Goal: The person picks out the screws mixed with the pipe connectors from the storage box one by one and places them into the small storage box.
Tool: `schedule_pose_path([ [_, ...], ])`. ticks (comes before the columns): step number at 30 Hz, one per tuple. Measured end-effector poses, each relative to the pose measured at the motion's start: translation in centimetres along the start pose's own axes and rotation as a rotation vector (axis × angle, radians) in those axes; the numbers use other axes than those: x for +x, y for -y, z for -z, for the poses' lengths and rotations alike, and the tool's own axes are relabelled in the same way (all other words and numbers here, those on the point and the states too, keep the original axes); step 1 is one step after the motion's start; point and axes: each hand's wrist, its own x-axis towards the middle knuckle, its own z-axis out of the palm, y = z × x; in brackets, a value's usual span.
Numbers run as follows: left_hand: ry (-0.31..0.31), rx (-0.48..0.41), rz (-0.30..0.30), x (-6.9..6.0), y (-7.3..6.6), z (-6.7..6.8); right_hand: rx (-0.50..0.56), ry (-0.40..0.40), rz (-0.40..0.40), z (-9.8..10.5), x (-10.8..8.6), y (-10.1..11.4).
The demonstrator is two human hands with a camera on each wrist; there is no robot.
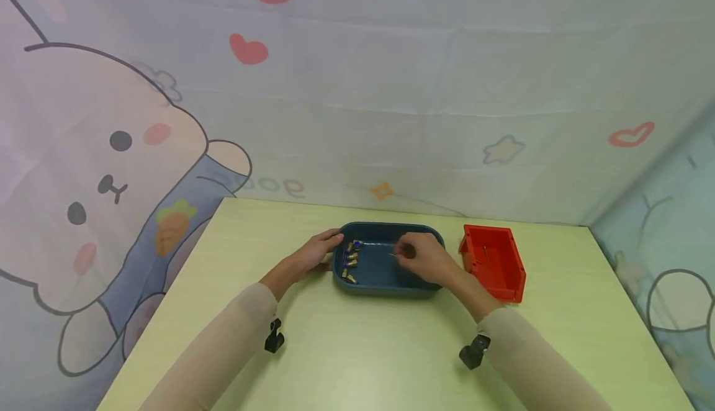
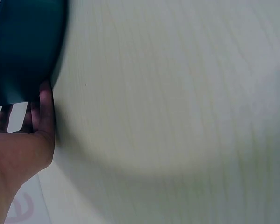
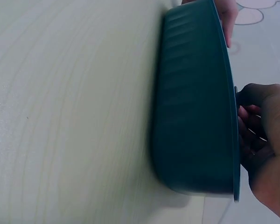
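Observation:
A dark blue-green tray [image 1: 385, 291] sits on the table with several small brass fittings [image 1: 352, 262], some with blue parts, along its left end. My left hand [image 1: 311, 254] holds that end, thumb at the rim and fingers against the outer wall [image 2: 28, 51]. Over the tray's right half, my right hand [image 1: 424, 257] pinches a small thin piece, perhaps a screw [image 1: 393, 254]; the fingers hide most of it. In the right wrist view, the tray wall [image 3: 196, 102] covers what lies below the right hand [image 3: 270, 135].
A red open-front bin [image 1: 511, 268] stands right of the tray, near the right forearm, with a few small screws [image 1: 486, 252] inside. The pale wooden table [image 1: 357, 349] meets a printed cloth [image 1: 391, 119] at the back.

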Motion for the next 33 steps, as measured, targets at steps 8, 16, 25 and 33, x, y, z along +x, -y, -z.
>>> schedule_pose_path([
  [8, -0.007, 0.004, -0.003, -0.2, 0.1, -0.1, 0.052, -0.023, -0.011, 0.4, -0.5, -0.3],
  [16, -0.003, 0.001, -0.001, -0.1, 0.2, 0.0, 0.107, -0.064, -0.05, 1.0, -1.4, -0.8],
  [25, 0.007, -0.005, -0.003, -0.1, 0.0, 0.0, 0.208, -0.131, -0.135, 2.8, -2.7, -1.1],
  [33, 0.018, 0.002, -0.011, -0.1, 0.1, 0.2, 0.226, -0.191, -0.196, 4.4, -3.5, -1.5],
])
